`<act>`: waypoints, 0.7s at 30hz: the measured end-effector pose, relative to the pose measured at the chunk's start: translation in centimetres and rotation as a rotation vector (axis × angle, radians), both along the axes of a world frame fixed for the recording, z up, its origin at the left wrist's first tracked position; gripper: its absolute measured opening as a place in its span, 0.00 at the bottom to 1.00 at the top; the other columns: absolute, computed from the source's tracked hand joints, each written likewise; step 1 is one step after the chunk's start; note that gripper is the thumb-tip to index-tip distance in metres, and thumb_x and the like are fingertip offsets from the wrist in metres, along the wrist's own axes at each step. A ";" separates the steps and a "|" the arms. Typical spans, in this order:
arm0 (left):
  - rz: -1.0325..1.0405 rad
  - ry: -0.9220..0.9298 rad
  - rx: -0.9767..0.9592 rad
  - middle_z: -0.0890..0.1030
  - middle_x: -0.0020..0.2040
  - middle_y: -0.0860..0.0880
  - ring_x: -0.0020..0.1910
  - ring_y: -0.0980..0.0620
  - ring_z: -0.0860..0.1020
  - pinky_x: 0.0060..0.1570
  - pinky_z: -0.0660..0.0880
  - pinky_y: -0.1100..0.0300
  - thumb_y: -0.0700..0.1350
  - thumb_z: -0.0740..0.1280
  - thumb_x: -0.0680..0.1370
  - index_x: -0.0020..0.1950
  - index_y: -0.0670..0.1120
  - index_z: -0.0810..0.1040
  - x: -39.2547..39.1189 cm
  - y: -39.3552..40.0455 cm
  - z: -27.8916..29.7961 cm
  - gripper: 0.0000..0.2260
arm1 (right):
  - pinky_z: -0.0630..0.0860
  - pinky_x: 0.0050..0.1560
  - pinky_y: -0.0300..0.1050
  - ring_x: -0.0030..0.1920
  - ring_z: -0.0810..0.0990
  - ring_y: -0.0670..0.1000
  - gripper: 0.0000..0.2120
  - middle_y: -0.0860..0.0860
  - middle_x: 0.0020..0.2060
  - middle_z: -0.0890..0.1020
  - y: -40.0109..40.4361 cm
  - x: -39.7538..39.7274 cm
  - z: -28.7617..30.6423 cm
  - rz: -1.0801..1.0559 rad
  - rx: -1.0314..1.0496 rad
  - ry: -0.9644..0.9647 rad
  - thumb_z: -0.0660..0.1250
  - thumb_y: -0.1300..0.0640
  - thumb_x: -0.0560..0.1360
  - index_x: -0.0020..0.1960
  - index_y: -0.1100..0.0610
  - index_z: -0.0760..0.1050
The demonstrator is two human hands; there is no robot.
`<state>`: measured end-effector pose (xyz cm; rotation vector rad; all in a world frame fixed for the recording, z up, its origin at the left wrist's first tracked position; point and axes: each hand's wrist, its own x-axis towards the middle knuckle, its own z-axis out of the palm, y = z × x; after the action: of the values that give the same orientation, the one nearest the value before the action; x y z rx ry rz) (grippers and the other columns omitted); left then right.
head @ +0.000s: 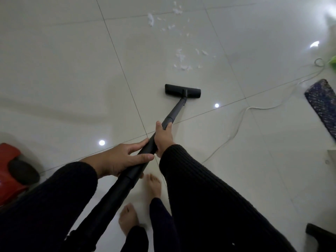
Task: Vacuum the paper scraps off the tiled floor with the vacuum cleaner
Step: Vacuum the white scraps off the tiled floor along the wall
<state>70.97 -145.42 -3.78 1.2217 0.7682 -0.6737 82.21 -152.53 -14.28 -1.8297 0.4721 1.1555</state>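
Observation:
A black vacuum wand (175, 110) slants from the lower left up to a flat black floor head (182, 91) resting on the pale tiled floor (72, 70). My right hand (163, 138) grips the wand further down its length. My left hand (123, 159) holds the thicker tube just behind it, thumb and fingers around it. White paper scraps (181, 60) lie on the tiles a short way beyond the floor head. More paper scraps (160, 20) are scattered further off near the top.
The red vacuum body (12, 170) sits at the left edge. A white cord (238, 124) trails across the tiles on the right. A dark speckled mat (323, 102) lies at the right edge, a green object (332, 61) beyond it. My bare feet (143, 202) stand below the wand.

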 end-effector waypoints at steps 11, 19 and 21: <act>-0.075 0.029 -0.004 0.83 0.27 0.50 0.24 0.55 0.81 0.25 0.76 0.64 0.59 0.70 0.65 0.74 0.62 0.58 -0.2 -2.1 -1.3 0.40 | 0.71 0.70 0.62 0.72 0.68 0.60 0.30 0.53 0.77 0.63 -3.1 -0.7 -1.2 -0.083 0.018 0.046 0.56 0.43 0.82 0.79 0.39 0.45; -0.016 0.049 0.014 0.83 0.28 0.49 0.24 0.56 0.81 0.26 0.76 0.64 0.53 0.68 0.74 0.74 0.63 0.58 2.2 -3.2 -3.7 0.31 | 0.69 0.71 0.61 0.72 0.68 0.59 0.32 0.51 0.77 0.63 -3.5 2.3 -2.8 -0.015 0.022 0.037 0.56 0.41 0.81 0.78 0.36 0.41; 0.020 0.050 0.001 0.83 0.29 0.49 0.24 0.55 0.81 0.26 0.76 0.63 0.53 0.68 0.74 0.74 0.63 0.58 3.0 -3.8 -4.1 0.32 | 0.69 0.71 0.61 0.72 0.68 0.59 0.32 0.52 0.77 0.63 -3.7 3.5 -3.3 0.008 0.024 0.031 0.57 0.41 0.81 0.78 0.35 0.41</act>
<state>74.01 -149.19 -7.91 1.2003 0.8208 -0.6899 85.72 -156.21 -17.61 -1.7972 0.4672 1.1913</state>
